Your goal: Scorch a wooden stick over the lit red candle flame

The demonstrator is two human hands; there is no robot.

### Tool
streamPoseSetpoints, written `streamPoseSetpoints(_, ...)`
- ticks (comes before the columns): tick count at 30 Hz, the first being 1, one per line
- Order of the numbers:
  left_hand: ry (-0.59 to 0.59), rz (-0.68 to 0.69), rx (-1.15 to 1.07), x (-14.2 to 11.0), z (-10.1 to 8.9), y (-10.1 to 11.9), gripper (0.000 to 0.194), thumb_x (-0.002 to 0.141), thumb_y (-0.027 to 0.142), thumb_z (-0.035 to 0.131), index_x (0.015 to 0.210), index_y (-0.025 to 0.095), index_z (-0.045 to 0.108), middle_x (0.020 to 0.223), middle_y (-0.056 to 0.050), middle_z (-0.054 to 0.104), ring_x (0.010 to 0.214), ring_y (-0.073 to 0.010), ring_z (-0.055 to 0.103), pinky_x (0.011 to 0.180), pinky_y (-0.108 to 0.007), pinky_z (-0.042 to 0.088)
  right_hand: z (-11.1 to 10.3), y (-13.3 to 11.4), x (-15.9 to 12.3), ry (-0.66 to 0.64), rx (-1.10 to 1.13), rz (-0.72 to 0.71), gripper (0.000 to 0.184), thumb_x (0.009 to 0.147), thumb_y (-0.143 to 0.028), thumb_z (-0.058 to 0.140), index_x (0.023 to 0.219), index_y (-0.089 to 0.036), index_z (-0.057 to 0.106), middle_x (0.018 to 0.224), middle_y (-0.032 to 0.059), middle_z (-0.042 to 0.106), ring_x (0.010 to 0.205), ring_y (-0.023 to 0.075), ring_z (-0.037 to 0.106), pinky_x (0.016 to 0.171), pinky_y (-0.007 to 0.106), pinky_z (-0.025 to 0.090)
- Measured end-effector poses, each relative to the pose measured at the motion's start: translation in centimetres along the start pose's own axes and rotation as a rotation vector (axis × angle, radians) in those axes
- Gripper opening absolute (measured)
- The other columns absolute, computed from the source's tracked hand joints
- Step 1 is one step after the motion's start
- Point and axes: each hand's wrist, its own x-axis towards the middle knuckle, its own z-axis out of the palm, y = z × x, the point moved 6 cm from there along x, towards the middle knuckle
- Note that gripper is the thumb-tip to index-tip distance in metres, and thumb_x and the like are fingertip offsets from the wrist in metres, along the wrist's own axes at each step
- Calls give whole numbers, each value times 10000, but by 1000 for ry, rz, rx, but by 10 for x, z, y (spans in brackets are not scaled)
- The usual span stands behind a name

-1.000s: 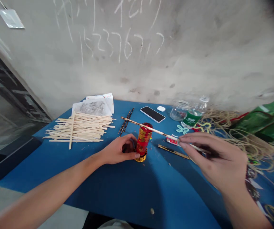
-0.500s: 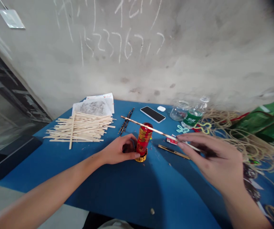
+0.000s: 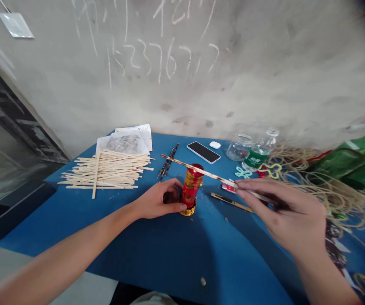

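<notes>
Head view: left hand (image 3: 158, 200) gripping the lower part of an upright red cylinder (image 3: 190, 186), centre of the blue table (image 3: 157, 258); right hand (image 3: 288, 216) pinching a scorched stick (image 3: 214, 175) across its top, slanting far left; a steady base and slow, even turning would likely serve best.

The person's left hand (image 3: 160, 201) and right hand (image 3: 284, 216) were bare, and the forearms (image 3: 83, 239) also. At the lower edge were seen black cloth (image 3: 123, 294) and greyish cloth (image 3: 153, 298), of garments only partly visible.
</notes>
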Motion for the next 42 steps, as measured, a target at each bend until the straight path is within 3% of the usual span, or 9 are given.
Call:
streamPoseSetpoints(4,-10,-3,-7,0,1,0,530,965,574,836,1277,192,641,847,25,693,689,-140,565,656,-277,400,-2,-1,-1,41,27,-7,280,933,-131,880,1070,-375,879,1048,-52,893,935,181,863,725,270,705)
streamPoseSetpoints(9,-15,-3,-5,1,0,-1,524,963,578,843,1266,201,639,844,28,690,701,-143,573,656,-276,397,1,-5,1,-32,14,-63,246,941,-113,854,1005,-350,875,1048,-29,886,910,191,861,629,276,670)
streamPoseSetpoints(27,-8,-11,2,1,-1,1,510,960,576,840,1253,205,648,847,22,715,699,-147,586,659,-275,403,4,-9,3,-119,43,-74,259,966,-123,814,1087,-346,871,1106,-2,871,914,190,860,618,262,658)
streamPoseSetpoints(35,-3,-5,15,1,-1,1,506,965,582,835,1249,208,646,838,26,704,704,-145,586,662,-276,413,4,-14,4,-138,40,-120,319,960,-98,800,1139,-351,878,1134,-15,882,955,185,861,833,309,722)
streamPoseSetpoints(42,-8,5,-6,1,-1,0,500,968,554,843,1261,202,644,850,31,699,694,-136,576,651,-275,398,6,-14,3,-160,56,-132,356,958,-79,799,1176,-350,876,1169,-18,881,1000,180,861,898,308,724)
